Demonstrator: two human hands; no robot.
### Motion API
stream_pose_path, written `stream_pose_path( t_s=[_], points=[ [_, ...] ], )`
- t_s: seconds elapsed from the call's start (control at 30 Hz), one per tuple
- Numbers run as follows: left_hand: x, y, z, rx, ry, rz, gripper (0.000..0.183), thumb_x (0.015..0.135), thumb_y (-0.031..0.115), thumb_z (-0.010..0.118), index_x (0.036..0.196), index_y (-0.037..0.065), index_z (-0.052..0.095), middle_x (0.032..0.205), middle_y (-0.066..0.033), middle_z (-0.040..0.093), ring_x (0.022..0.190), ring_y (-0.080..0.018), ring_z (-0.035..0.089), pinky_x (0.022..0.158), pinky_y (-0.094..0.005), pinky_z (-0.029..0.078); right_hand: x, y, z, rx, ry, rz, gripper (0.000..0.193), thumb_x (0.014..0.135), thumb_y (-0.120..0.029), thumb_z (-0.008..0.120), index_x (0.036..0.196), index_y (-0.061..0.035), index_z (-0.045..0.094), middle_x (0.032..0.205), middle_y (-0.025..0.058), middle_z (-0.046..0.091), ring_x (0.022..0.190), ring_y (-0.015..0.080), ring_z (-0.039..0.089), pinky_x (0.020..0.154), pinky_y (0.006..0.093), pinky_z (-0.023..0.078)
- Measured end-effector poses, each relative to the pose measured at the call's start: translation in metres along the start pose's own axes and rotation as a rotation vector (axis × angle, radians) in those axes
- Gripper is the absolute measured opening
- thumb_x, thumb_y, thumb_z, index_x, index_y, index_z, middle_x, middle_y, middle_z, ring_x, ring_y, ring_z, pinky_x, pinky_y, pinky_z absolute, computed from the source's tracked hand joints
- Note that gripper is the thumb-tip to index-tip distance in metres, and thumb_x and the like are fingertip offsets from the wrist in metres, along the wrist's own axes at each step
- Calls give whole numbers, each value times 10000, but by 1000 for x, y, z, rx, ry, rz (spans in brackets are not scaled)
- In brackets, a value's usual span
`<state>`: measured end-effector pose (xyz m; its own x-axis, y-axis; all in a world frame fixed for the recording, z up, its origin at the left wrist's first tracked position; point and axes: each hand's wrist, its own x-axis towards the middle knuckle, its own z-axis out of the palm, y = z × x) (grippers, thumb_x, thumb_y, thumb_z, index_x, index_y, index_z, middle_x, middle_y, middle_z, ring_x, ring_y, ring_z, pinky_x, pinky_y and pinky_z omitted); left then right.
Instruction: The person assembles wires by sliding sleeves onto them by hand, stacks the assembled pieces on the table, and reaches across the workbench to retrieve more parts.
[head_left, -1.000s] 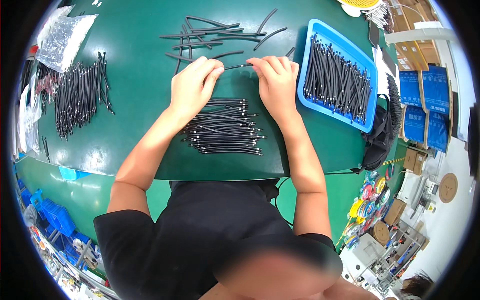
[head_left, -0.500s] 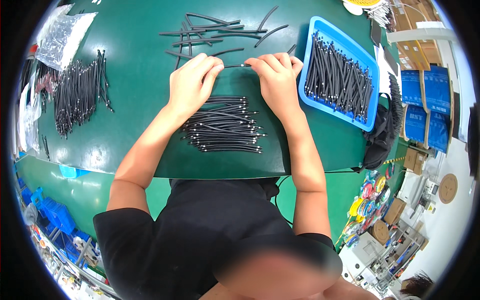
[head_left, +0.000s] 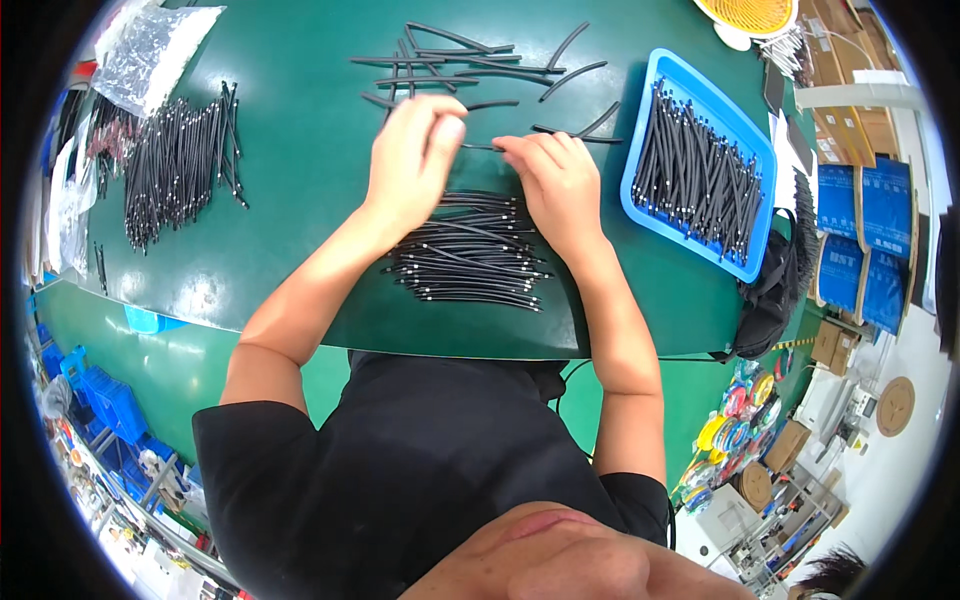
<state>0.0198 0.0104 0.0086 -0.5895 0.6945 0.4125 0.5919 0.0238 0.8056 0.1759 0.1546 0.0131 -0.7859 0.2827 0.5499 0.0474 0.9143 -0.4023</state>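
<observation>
My left hand [head_left: 415, 165] is closed, its thumb and fingers pinched at one end of a thin dark cable [head_left: 482, 148]. The fingertips of my right hand [head_left: 560, 190] pinch the cable's other end. Below my hands lies a stack of short black cables [head_left: 465, 262] with silvery tips, roughly parallel. Beyond them several plain black tubes [head_left: 480, 72] are scattered on the green table. Two more black tubes [head_left: 598, 122] lie just past my right hand, crossing or nearly touching. What sits inside my left fingers is hidden.
On the right a blue tray [head_left: 640, 195] holds many black cables with silvery tips. A dense bundle of similar cables [head_left: 180, 165] lies at the left beside clear plastic bags [head_left: 150, 60]. A black bag [head_left: 765, 290] rests at the right edge, and a yellow basket [head_left: 755, 12] stands far right.
The whole view has shifted slightly. My right hand has moved a little nearer me, turning its fingers, and two tubes beyond it now show. Less of the held piece is seen as thick and black.
</observation>
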Motion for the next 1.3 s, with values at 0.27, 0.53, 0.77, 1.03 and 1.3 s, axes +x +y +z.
stream_pose_path(
  t_s=[0.27, 0.53, 0.77, 1.03, 1.3],
  points=[
    [1, -11, 13, -856, -238, -329, 758, 1163, 595, 131, 1261, 31, 627, 1202, -140, 715, 1200, -246, 646, 1120, -403, 435, -6, -23, 7, 114, -74, 30, 221, 885, -54, 799, 1099, -106, 778, 930, 54, 733, 812, 258, 685, 698, 384, 560],
    [-7, -4, 14, -948, -387, -345, 764, 1150, 640, 122, 1300, 69, 607, 1266, -123, 705, 1242, -224, 623, 1114, -404, 453, -9, -28, 15, 162, -50, 6, 240, 853, -39, 816, 1079, -113, 779, 946, 50, 724, 909, 263, 723, 753, 387, 582],
    [-9, 0, 12, -909, -414, -363, 766, 1150, 639, 132, 1305, 60, 608, 1260, -125, 686, 1238, -231, 621, 1123, -405, 447, -9, -29, 17, 182, -46, 30, 199, 858, -83, 803, 1053, -116, 775, 979, 29, 745, 944, 253, 731, 778, 382, 601],
    [-9, 0, 15, -860, -428, -370, 792, 1139, 656, 103, 1305, 53, 589, 1274, -127, 662, 1234, -235, 611, 1107, -407, 447, -10, -28, 17, 203, -53, 48, 199, 849, -76, 803, 1042, -113, 771, 961, 31, 742, 921, 253, 729, 756, 384, 597],
    [-7, -6, 7, -749, -303, -244, 586, 1172, 548, 328, 1317, 55, 610, 1276, -88, 640, 1099, -194, 594, 1001, -361, 469, 4, 1, -23, -194, 250, 69, 270, 934, -34, 755, 1196, -99, 765, 1024, 77, 765, 850, 271, 714, 738, 399, 587]
  ],
)
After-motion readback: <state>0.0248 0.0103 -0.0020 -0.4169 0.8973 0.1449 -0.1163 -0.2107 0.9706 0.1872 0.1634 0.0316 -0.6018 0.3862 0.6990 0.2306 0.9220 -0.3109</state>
